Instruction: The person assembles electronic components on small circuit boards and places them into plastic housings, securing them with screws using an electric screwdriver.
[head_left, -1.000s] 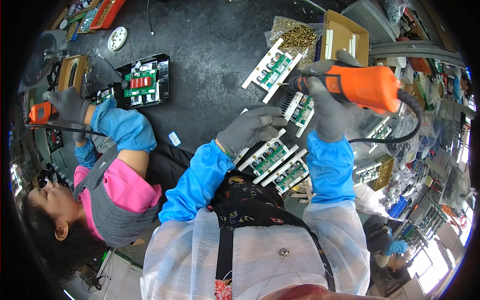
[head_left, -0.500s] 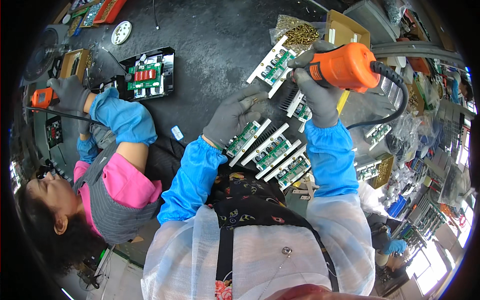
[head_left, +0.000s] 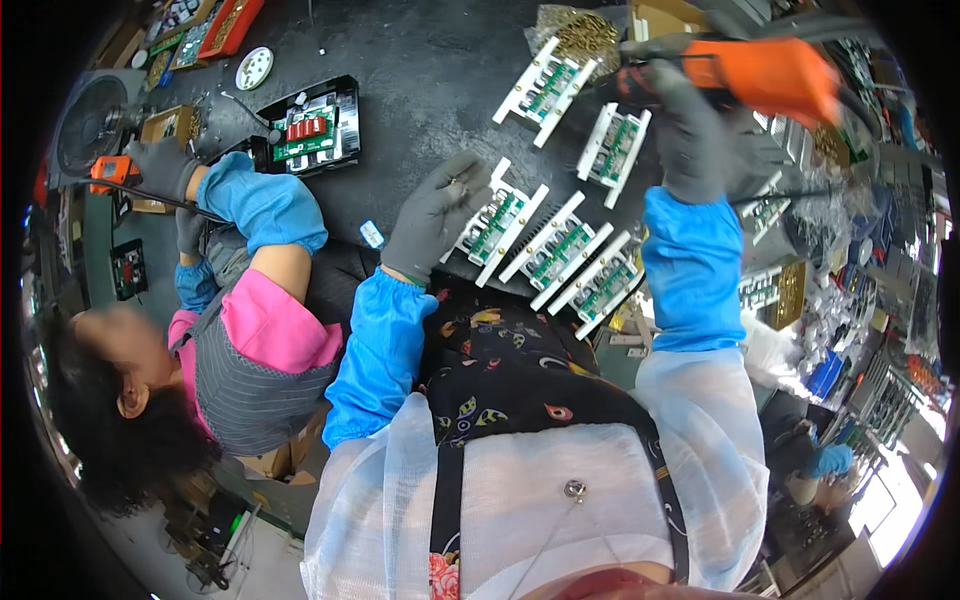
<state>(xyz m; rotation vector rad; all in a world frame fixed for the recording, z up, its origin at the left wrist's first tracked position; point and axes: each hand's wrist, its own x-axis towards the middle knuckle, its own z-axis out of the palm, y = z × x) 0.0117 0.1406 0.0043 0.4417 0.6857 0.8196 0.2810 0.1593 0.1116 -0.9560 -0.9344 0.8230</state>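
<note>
My right hand (head_left: pixel 690 130), in a grey glove, is wrapped round an orange corded electric screwdriver (head_left: pixel 775 78); both are blurred by motion. The tool lies nearly level, its dark front end pointing left above the table. My left hand (head_left: pixel 428 222), also gloved, is turned palm up with curled fingers, and small brass screws glint at the fingertips. Beside it stands a green circuit board assembly with white bars (head_left: pixel 493 228). Two similar assemblies (head_left: pixel 555 250) (head_left: pixel 603 285) continue the row to the right. Farther off are another assembly (head_left: pixel 547 92) and one below the screwdriver (head_left: pixel 613 153).
A bag of brass screws (head_left: pixel 585 35) lies at the far edge, by a cardboard box (head_left: pixel 665 15). At left, a co-worker's gloved hand (head_left: pixel 165 165) holds another orange tool (head_left: pixel 110 173) near a black housing with a board (head_left: pixel 310 135). A white dish (head_left: pixel 254 68) sits behind.
My right hand has swung the screwdriver right and away from the assemblies, uncovering the one beneath. My left hand has drawn back slightly left, with its fingers curled upward. The whole view has shifted a little.
</note>
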